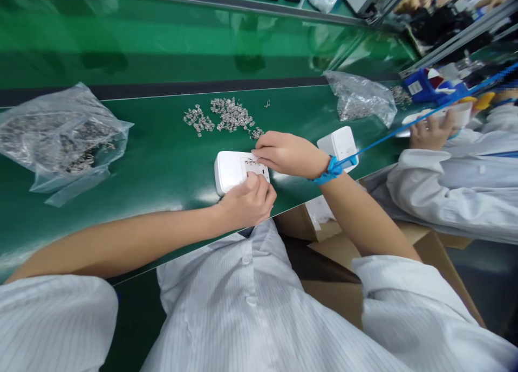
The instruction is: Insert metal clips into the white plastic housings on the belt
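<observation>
White plastic housing (231, 168) lies on green worktop (162, 172), right between the two hands; recessed panel with small metal pieces in it at its right end, partly covered by fingers. Left hand (250, 200) on the near side, fingers curled and bunched, fingertips at the panel; can't tell if they pinch a part. Right hand (283, 153) comes over the far right corner, thumb and fingers drawn together at the panel's far edge; a part between them can't be made out. Blue wrist strap (332, 170) on right wrist, blue cord (384, 141) running off right. Loose pile of small metal clips (231, 115) just beyond right hand, smaller cluster to its left. Second white housing (339, 142) just right of right hand, by the strap. Clear plastic bag of metal parts (60, 137) well left of left hand; another clear bag (360, 97) beyond and right of right hand. Farther right, co-worker's hand (433, 130) on a white part; blue bin (423, 86) beyond it. Cardboard boxes (343, 248) below right forearm.
</observation>
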